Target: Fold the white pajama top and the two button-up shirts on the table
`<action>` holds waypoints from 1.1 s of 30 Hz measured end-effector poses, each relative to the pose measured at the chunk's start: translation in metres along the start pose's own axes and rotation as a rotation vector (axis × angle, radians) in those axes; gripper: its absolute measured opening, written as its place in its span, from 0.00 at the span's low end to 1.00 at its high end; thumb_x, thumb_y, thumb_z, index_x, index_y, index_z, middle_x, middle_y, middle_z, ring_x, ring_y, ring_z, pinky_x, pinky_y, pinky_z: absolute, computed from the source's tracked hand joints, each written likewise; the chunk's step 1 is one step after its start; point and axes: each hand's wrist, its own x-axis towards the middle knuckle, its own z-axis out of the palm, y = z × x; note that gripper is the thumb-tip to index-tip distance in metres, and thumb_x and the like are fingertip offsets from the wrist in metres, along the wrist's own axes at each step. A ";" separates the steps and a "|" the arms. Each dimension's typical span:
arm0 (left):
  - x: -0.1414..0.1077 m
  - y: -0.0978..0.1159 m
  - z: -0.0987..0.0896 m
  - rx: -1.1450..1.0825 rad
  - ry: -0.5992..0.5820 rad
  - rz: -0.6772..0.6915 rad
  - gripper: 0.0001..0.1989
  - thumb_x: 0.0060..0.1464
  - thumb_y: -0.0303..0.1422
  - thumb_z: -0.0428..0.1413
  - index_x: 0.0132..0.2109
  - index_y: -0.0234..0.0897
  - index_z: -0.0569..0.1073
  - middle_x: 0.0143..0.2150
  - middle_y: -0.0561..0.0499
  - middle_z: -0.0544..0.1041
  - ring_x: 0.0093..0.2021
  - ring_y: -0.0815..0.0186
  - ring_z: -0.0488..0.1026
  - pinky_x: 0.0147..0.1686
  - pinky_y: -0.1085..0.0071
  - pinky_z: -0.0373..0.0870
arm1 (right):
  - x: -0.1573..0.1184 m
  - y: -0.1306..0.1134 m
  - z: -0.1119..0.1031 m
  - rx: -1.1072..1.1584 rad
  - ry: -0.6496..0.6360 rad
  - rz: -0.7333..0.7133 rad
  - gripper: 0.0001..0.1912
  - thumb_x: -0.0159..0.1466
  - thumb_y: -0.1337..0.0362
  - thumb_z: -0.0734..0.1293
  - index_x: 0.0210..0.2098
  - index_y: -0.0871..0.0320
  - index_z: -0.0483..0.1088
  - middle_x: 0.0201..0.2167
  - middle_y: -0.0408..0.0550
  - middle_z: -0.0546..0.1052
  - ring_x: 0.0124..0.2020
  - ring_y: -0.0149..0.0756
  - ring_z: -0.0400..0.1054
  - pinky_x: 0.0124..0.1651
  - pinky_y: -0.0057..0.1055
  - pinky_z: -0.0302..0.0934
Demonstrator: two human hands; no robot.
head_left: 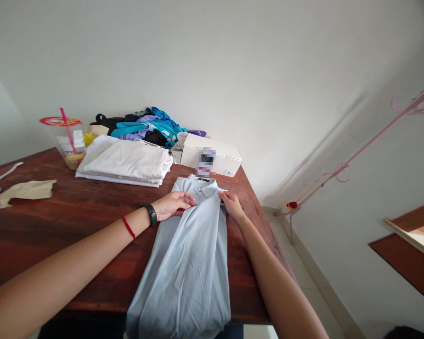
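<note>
A light grey collared shirt lies lengthwise on the dark wooden table, its sides folded inward and its lower end hanging over the front edge. The collar points away from me. My left hand rests on the shirt just below the collar, its fingers apart and nothing held in them. On the other side, my right hand pinches the shirt's folded edge near the shoulder, thumb and fingers together.
Folded white clothes, a plastic cup with a red straw, a heap of blue and black clothes and a white box stand along the table's back. Beige cloth lies left. A pink coat rack leans right.
</note>
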 end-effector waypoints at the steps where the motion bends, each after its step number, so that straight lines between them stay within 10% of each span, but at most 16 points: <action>1: 0.001 -0.002 0.000 0.023 0.017 0.024 0.17 0.40 0.28 0.64 0.41 0.34 0.76 0.45 0.45 0.80 0.38 0.66 0.75 0.32 0.73 0.70 | -0.001 -0.002 -0.002 -0.002 0.006 0.015 0.23 0.60 0.44 0.65 0.23 0.57 0.64 0.23 0.42 0.69 0.27 0.32 0.63 0.30 0.26 0.58; 9: -0.001 -0.003 -0.005 0.237 0.120 0.139 0.13 0.41 0.27 0.58 0.38 0.34 0.78 0.40 0.47 0.79 0.37 0.63 0.74 0.28 0.74 0.66 | -0.012 -0.017 -0.013 0.077 -0.052 0.261 0.17 0.60 0.50 0.69 0.29 0.58 0.71 0.24 0.45 0.75 0.24 0.35 0.68 0.26 0.29 0.64; 21: -0.014 0.011 -0.015 0.637 -0.232 0.359 0.35 0.42 0.21 0.56 0.60 0.44 0.74 0.52 0.48 0.79 0.43 0.62 0.77 0.43 0.72 0.69 | -0.016 -0.026 -0.010 0.128 -0.088 0.353 0.12 0.60 0.56 0.73 0.32 0.58 0.74 0.29 0.46 0.77 0.27 0.34 0.71 0.27 0.27 0.69; 29: -0.011 0.012 -0.017 0.614 0.032 0.360 0.13 0.43 0.23 0.55 0.34 0.41 0.81 0.38 0.50 0.83 0.43 0.57 0.76 0.47 0.69 0.69 | -0.018 -0.032 0.000 0.233 -0.111 0.362 0.12 0.61 0.54 0.71 0.32 0.58 0.72 0.27 0.44 0.75 0.27 0.33 0.69 0.26 0.26 0.67; 33: 0.000 0.020 -0.011 0.572 0.049 0.324 0.10 0.49 0.28 0.55 0.38 0.39 0.78 0.40 0.47 0.82 0.40 0.58 0.78 0.40 0.69 0.72 | -0.020 -0.034 0.008 0.327 -0.142 0.374 0.12 0.60 0.55 0.71 0.35 0.58 0.73 0.32 0.46 0.77 0.30 0.33 0.71 0.28 0.26 0.67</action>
